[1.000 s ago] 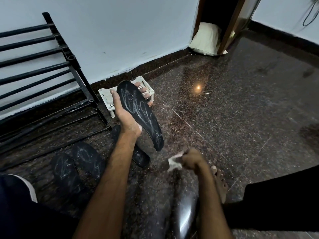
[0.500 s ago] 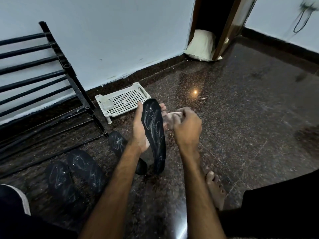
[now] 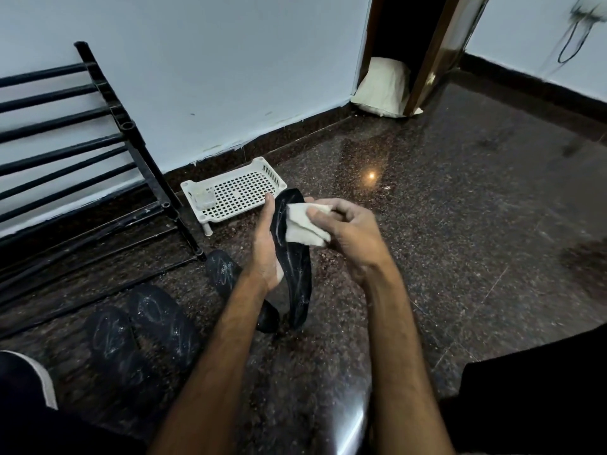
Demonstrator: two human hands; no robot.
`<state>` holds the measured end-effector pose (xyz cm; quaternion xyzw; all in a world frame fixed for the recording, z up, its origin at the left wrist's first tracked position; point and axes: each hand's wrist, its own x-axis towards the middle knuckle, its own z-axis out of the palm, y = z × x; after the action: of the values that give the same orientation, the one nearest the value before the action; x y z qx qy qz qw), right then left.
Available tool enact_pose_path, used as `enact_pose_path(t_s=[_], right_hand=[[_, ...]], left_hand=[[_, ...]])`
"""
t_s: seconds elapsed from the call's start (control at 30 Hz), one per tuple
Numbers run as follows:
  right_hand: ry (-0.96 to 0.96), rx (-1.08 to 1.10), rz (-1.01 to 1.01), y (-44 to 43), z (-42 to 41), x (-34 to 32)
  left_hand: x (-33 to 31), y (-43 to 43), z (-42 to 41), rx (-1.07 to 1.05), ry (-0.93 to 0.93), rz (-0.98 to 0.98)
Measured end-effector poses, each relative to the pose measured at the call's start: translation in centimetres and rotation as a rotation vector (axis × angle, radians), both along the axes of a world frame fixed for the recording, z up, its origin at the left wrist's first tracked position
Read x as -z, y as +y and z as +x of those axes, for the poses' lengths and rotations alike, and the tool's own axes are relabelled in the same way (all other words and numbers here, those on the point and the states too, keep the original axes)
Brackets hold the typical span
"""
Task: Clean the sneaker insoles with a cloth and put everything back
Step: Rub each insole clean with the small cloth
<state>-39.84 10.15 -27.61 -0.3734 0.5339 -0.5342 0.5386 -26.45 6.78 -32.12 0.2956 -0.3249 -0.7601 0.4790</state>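
A pale block [image 3: 204, 199] is held in the white basket [image 3: 243, 192]. The insole [image 3: 297, 277] is gripped upright by the left hand [image 3: 266, 254], toe uppermost; a cloth [image 3: 303, 228] is pinched against it by the right hand [image 3: 354, 238].

Looking at a matt black insole [image 3: 297, 280], streaked with whitish dust, under soft white cloth [image 3: 303, 226]. Noting glossy speckled stone floor [image 3: 460, 224] at three o'clock, perforated white plastic tray [image 3: 243, 192] at twelve, smooth black tubular rack [image 3: 126, 126] at ten.
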Motion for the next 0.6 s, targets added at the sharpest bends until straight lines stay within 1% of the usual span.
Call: enact_pose_path(t_s=[0.03, 0.07, 0.13, 0.17, 0.2, 0.23, 0.3, 0.33, 0.37, 0.4, 0.43, 0.47, 0.5, 0.53, 0.57, 0.6], right_hand=[[0.025, -0.049, 0.054, -0.1, 0.3, 0.4], [0.255, -0.067, 0.137, 0.1, 0.6, 1.3], [0.849, -0.089, 0.320, 1.1, 0.2, 4.3], [0.989, -0.113, 0.410, 2.0, -0.7, 6.2], [0.965, -0.160, 0.477, 2.9, -1.7, 7.4], [0.862, -0.208, 0.510, 3.6, -2.6, 8.3], [0.519, -0.330, 0.466, 4.1, -3.5, 8.3], [0.339, -0.350, 0.435, 4.0, -3.4, 8.2], [0.254, -0.354, 0.433, 3.8, -3.0, 8.3], [0.273, -0.333, 0.456, 3.7, -2.4, 8.9], [0.441, -0.300, 0.502, 3.6, -1.7, 9.9], [0.649, -0.233, 0.540, 3.6, -1.3, 11.5], [0.810, -0.140, 0.569, 4.0, -1.1, 12.5], [0.853, -0.036, 0.568, 4.3, -1.3, 13.7], [0.763, 0.046, 0.541, 4.4, -1.7, 14.0], [0.631, 0.113, 0.516, 4.1, -2.2, 13.8]], left_hand=[[-0.1, 0.1, -0.1, -0.006, -0.006, 0.013], [-0.1, 0.0, 0.0, -0.022, -0.037, 0.008], [0.1, -0.5, 0.5, -0.082, -0.104, -0.046], [0.1, -0.8, 0.9, -0.106, -0.112, -0.067], [0.1, -1.1, 1.4, -0.128, -0.109, -0.072], [0.1, -1.4, 1.8, -0.149, -0.092, -0.068], [0.2, -1.5, 2.4, -0.171, -0.038, -0.057], [0.2, -1.5, 2.5, -0.177, -0.016, -0.050], [0.2, -1.4, 2.5, -0.183, 0.007, -0.041], [0.2, -1.3, 2.5, -0.191, 0.028, -0.032], [0.1, -1.3, 2.5, -0.195, 0.048, -0.030], [0.0, -1.2, 2.4, -0.198, 0.064, -0.026], [-0.1, -1.2, 2.4, -0.193, 0.080, -0.012], [-0.2, -1.3, 2.4, -0.179, 0.086, 0.008], [-0.4, -1.3, 2.5, -0.165, 0.077, 0.027], [-0.3, -1.2, 2.5, -0.151, 0.058, 0.048]])
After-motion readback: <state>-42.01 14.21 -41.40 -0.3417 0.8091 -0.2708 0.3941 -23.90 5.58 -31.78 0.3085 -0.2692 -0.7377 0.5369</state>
